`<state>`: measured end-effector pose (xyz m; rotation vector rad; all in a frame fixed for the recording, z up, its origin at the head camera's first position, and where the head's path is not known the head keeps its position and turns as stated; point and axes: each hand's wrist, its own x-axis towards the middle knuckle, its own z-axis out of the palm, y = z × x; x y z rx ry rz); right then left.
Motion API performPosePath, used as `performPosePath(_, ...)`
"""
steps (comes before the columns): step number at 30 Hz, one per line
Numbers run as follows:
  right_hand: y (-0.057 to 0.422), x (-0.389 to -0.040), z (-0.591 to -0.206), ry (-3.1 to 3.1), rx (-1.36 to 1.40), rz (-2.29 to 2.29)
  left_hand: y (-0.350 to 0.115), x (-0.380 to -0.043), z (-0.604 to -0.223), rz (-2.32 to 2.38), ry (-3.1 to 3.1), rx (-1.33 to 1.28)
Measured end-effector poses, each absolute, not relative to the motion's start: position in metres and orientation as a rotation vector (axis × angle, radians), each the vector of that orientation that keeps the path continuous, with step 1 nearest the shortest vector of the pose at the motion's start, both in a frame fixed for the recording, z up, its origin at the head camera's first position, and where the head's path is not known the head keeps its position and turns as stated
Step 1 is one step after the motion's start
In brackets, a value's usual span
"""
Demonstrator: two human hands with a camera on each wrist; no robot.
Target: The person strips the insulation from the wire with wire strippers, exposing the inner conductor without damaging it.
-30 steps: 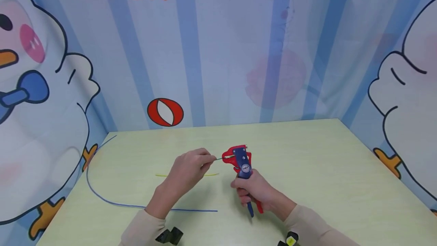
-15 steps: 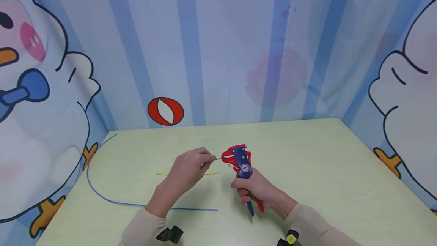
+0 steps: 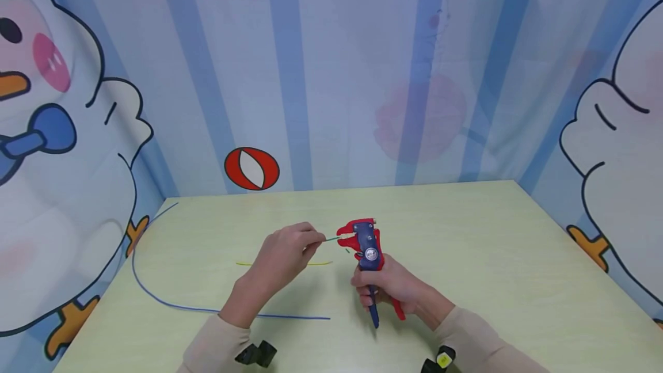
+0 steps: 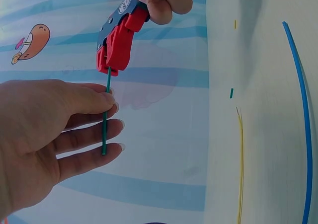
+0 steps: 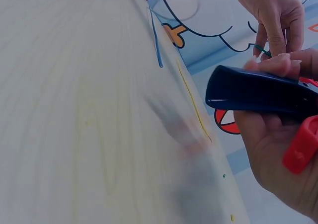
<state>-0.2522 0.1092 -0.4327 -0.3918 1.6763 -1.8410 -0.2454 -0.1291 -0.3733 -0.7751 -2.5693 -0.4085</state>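
My left hand (image 3: 282,252) pinches a short green wire (image 4: 105,129) between thumb and fingertips, its other fingers spread behind the wire. The wire's far end sits at the mouth of a red and blue wire stripper (image 3: 365,243), whose red jaws stand apart in the head view. My right hand (image 3: 393,286) grips the stripper by its handles, which are spread, the blue one (image 5: 258,91) filling much of the right wrist view. A small green scrap of insulation (image 4: 231,93) lies on the table below the stripper's mouth.
A yellow wire (image 4: 241,164) with a bare end lies behind my left forearm. Nearer me, a long blue wire (image 3: 171,305) curves toward the table's far left corner. A tiny yellow scrap (image 4: 235,24) is on the table (image 3: 492,269). A printed curtain (image 3: 352,73) stands behind.
The stripper's jaws have opened and its handles have spread. A green scrap has dropped onto the table. My left hand keeps its pinch on the green wire, nearly still.
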Motion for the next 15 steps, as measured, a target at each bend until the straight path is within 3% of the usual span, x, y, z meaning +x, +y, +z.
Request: performPosePath(15,0.1118,-0.2524,-0.4286,1.653,-0.447,-1.788,-0.1295,-0.249,-0.3785,-0.435,-2.643,-0.731)
